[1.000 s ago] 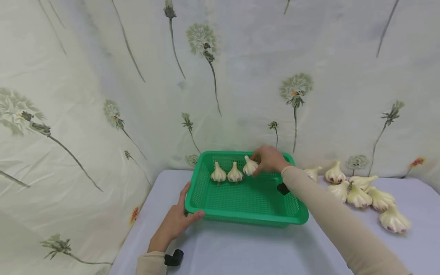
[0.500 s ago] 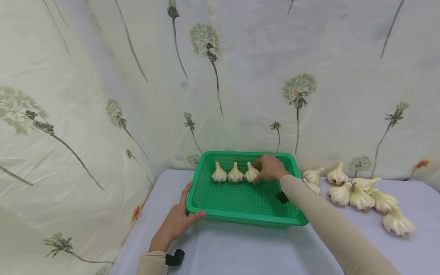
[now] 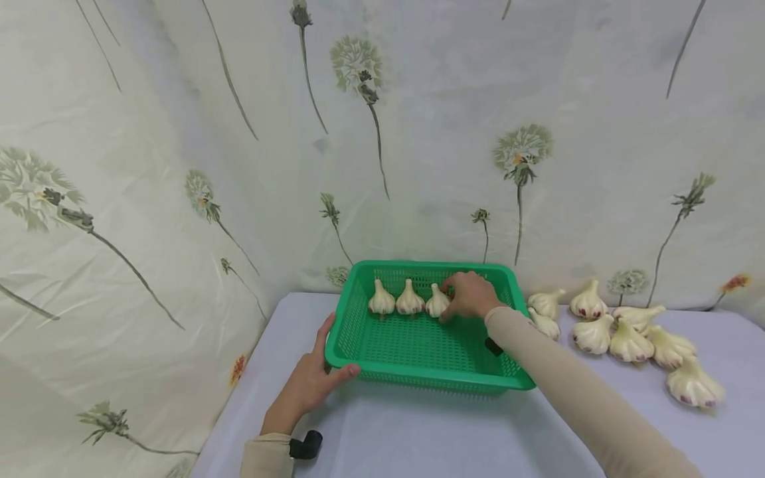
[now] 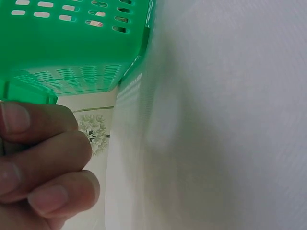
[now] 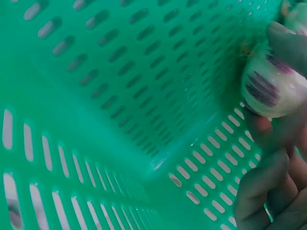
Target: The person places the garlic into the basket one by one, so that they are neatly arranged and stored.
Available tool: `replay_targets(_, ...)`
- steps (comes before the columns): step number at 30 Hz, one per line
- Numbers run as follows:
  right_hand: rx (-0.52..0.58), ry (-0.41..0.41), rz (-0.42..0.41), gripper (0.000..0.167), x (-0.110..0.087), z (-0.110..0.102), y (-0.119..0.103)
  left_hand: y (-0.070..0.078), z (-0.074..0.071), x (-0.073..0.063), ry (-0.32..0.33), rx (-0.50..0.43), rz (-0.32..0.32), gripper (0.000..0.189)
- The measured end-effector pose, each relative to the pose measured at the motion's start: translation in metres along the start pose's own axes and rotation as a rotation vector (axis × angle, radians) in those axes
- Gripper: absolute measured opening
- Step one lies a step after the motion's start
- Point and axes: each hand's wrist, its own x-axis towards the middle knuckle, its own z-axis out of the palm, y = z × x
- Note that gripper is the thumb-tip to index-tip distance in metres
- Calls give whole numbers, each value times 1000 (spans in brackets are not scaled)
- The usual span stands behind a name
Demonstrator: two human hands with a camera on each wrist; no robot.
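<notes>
Both arms are in long beige sleeves, snug knit-looking fabric running right down to the wrists. Each wrist has a small black gadget strapped on the underside: one at the left cuff (image 3: 306,443) around 7 o'clock in the head view, another under the right cuff (image 3: 493,346) near centre. Hands are bare, short plain nails (image 4: 15,117), no gloves.

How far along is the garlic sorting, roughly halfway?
Less than that. Two garlic bulbs already stand in the green basket, in a row along its far side. The right hand holds a third bulb beside them, while the left hand grips the basket's near corner. About eight loose bulbs lie on the table to the right.
</notes>
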Motion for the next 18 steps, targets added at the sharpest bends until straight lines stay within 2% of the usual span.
replay_targets(7,-46,4,9,67,1,-1,-3,1,0,1,5,-10,15,108)
replay_targets(14,-128,-7,-42,68,-1,3,-7,2,-1,0,-6,-17,1,108)
replay_targets(18,-160,-13,-42,74,-1,4,-7,0,0,-1,-5,-19,-1,108)
